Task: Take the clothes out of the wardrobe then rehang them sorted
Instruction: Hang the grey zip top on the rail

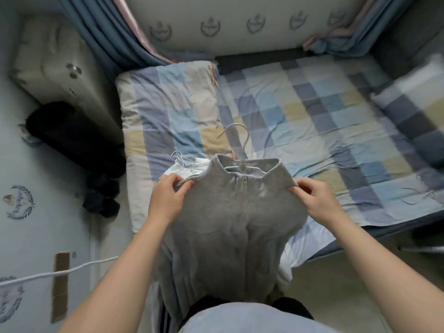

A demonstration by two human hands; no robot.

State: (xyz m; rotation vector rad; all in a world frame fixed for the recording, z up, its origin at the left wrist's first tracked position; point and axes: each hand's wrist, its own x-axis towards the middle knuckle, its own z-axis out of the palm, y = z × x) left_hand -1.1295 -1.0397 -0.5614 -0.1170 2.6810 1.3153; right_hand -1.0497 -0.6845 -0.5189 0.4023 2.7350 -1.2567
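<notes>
Evidently the taking-out stage is done or nearly so: a grey top, on its hanger, lies over the bed's near edge, with a white garment peeking out at ten o'clock. The left hand and right hand each pinch a shoulder. Sorting and rehanging seem to remain.

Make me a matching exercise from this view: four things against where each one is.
1. grey jacket
2. white garment
3. black bundle
4. white cord

A. crossing a brown strip, lower left
B. gripped at both shoulders
C. on a hanger, by the left hand
D. beside the bed's left edge

Pairs: 1-B, 2-C, 3-D, 4-A
</notes>
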